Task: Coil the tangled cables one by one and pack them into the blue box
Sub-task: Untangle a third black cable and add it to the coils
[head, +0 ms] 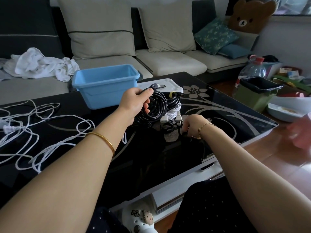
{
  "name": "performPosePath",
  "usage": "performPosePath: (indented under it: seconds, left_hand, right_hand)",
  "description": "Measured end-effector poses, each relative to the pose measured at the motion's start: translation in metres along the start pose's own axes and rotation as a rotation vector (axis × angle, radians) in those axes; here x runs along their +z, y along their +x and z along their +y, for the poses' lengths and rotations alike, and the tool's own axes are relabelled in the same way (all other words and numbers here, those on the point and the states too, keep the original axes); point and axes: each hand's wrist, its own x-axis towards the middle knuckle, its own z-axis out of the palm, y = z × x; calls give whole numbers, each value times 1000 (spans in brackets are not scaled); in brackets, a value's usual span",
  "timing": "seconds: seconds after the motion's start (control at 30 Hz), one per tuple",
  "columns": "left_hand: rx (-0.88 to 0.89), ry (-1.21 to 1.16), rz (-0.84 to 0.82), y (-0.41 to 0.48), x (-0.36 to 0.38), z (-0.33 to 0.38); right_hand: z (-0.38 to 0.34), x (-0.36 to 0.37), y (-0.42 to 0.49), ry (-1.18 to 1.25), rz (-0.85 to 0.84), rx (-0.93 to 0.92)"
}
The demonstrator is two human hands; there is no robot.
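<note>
The black glass coffee table (235,115) carries everything. At its far left stands the blue box (104,95), open at the top, and no cable shows in the part of its inside that can be seen. Over the near left of the table sprawls the tangled white cable (35,132), loose and uncoiled, well apart from the box.

Just right of the box, the left hand (134,105) is raised off the table with its fingers wrapped round a black cable coil (156,108), its plug (155,86) sticking up above the thumb. Touching the coil's right side is a wound white cable bundle (174,112) lying on the glass.

The right hand (193,124) is low on the table to the near right of the bundle, fingers curled down among small dark loops (168,126), perhaps ties. Whether it has one pinched I cannot tell.

The step in hand looks like securing the black coil. Next, the coil needs a tie wrapped round it without the loops springing apart, then a short carry to the far left into the box.
</note>
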Motion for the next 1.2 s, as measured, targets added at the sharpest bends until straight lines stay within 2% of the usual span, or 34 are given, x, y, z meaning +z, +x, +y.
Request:
performPosePath:
  seconds: [0.27,0.53,0.67,0.8,0.97,1.1,1.2]
  left_hand:
    - [-11,12,1,-1,-1,-1]
    - [-23,15,-5,0,-1,-4]
    - [-22,17,-6,0,-2,-3]
    - [-24,23,-6,0,-3,-3]
    - [-28,5,-2,-2,-1,0]
    - [-29,9,5,-2,-2,1]
    - [-27,10,8,-4,-5,2]
  right_hand:
    - [-2,4,9,103,94,-46]
    - [-9,8,7,85,-75,-107]
    - [-15,8,9,59,-27,-108]
    - [-19,7,11,39,91,-141]
    - [-23,7,6,12,4,-150]
    - [-27,10,7,97,77,-163]
    - [-32,17,12,67,95,-160]
